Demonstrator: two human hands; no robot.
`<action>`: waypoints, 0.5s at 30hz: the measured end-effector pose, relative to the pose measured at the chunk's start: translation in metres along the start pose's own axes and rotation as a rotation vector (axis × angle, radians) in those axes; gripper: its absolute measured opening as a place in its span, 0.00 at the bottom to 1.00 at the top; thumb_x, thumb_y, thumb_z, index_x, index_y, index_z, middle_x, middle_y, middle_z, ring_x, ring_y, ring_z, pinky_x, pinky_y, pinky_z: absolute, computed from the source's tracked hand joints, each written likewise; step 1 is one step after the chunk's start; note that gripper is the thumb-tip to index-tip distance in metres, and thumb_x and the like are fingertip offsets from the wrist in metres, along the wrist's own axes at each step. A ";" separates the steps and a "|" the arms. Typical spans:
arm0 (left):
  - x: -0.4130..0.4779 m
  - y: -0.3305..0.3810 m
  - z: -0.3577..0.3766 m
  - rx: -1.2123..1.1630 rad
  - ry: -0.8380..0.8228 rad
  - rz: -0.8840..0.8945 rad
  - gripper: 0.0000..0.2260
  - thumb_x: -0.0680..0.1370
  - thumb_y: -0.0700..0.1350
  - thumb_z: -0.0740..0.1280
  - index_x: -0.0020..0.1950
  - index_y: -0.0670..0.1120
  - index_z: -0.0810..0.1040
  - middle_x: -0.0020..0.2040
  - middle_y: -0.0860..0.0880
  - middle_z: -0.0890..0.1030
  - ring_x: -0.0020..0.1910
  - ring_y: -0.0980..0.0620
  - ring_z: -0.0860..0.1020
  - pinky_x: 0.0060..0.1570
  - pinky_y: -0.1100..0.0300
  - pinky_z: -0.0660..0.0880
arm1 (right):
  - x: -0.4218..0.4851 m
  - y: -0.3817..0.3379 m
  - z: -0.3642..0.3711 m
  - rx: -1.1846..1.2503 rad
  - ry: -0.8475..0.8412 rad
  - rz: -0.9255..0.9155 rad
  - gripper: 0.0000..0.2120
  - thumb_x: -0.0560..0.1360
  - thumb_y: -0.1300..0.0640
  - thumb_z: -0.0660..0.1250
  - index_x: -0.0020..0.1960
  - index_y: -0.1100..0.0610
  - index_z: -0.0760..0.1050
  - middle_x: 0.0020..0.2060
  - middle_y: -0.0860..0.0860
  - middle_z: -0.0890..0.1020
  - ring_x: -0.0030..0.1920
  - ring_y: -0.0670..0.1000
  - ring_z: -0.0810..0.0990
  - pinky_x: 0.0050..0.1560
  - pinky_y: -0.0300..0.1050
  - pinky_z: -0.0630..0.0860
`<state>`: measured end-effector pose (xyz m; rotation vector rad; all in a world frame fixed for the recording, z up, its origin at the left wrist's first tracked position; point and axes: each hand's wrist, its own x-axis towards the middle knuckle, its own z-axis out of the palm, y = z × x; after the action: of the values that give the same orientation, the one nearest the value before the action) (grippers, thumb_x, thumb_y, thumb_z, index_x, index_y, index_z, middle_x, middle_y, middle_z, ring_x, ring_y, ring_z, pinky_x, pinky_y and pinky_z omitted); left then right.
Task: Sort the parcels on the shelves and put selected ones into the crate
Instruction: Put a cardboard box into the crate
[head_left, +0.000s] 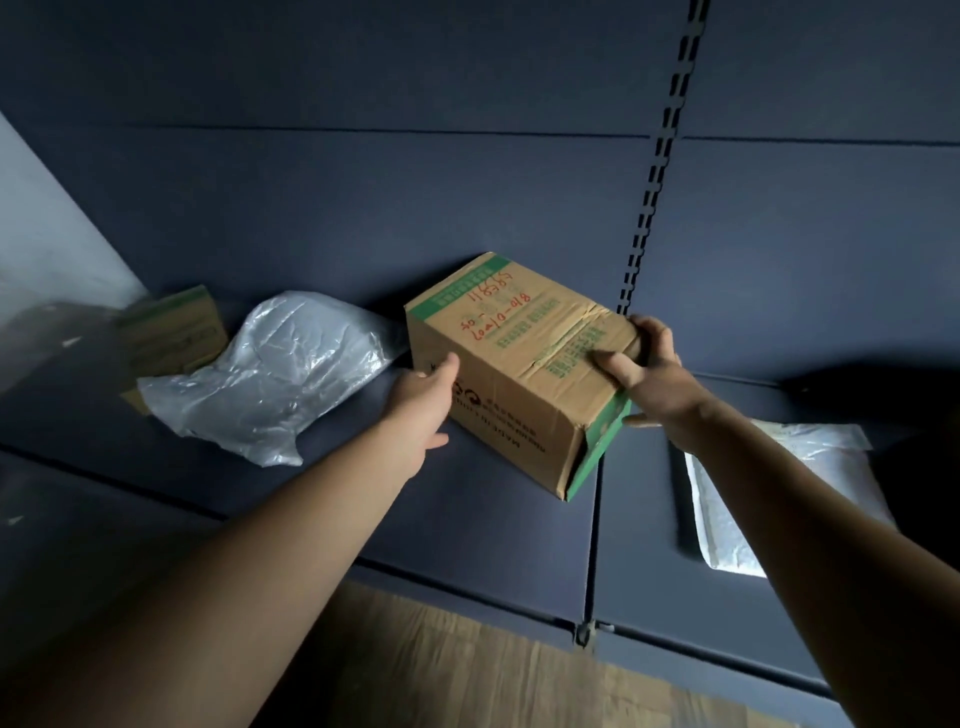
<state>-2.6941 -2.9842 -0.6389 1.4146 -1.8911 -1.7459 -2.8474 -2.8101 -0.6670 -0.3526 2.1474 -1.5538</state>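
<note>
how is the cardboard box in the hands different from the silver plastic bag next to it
The cardboard box is stiff and square-edged; the plastic bag is soft and crumpled. The box is brown with green bands and red handwriting; the bag is plain shiny silver-grey. The left hand and right hand are on the box; nothing touches the bag. Both sit on the same dark shelf.

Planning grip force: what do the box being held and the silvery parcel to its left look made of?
Box: matte brown cardboard, seemingly corrugated; creased taped seam, dented corner. Silvery parcel: thin glossy plastic film, likely a poly mailer; crinkled with bright highlights.
</note>
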 end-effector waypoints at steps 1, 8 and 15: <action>0.007 -0.001 -0.004 -0.037 0.027 -0.003 0.25 0.79 0.59 0.61 0.71 0.46 0.68 0.68 0.48 0.71 0.64 0.46 0.73 0.55 0.48 0.78 | -0.003 0.002 0.000 0.056 0.020 -0.014 0.25 0.69 0.42 0.72 0.59 0.33 0.63 0.64 0.52 0.68 0.60 0.56 0.75 0.43 0.60 0.82; 0.028 -0.016 0.004 -0.180 -0.211 -0.117 0.34 0.74 0.67 0.62 0.75 0.51 0.63 0.71 0.40 0.68 0.64 0.43 0.72 0.59 0.45 0.76 | -0.050 0.027 -0.020 0.254 0.110 -0.092 0.19 0.79 0.60 0.65 0.67 0.52 0.63 0.52 0.48 0.76 0.45 0.43 0.81 0.42 0.48 0.83; 0.024 -0.029 0.020 -0.268 -0.446 -0.111 0.26 0.67 0.67 0.71 0.57 0.52 0.76 0.54 0.50 0.81 0.55 0.51 0.78 0.44 0.56 0.76 | -0.085 0.023 -0.024 0.189 0.228 -0.021 0.15 0.81 0.57 0.60 0.67 0.49 0.67 0.58 0.50 0.75 0.55 0.51 0.76 0.40 0.52 0.82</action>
<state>-2.7062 -2.9838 -0.6799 1.1190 -1.6962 -2.4262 -2.7853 -2.7435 -0.6640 -0.1406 2.1425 -1.8703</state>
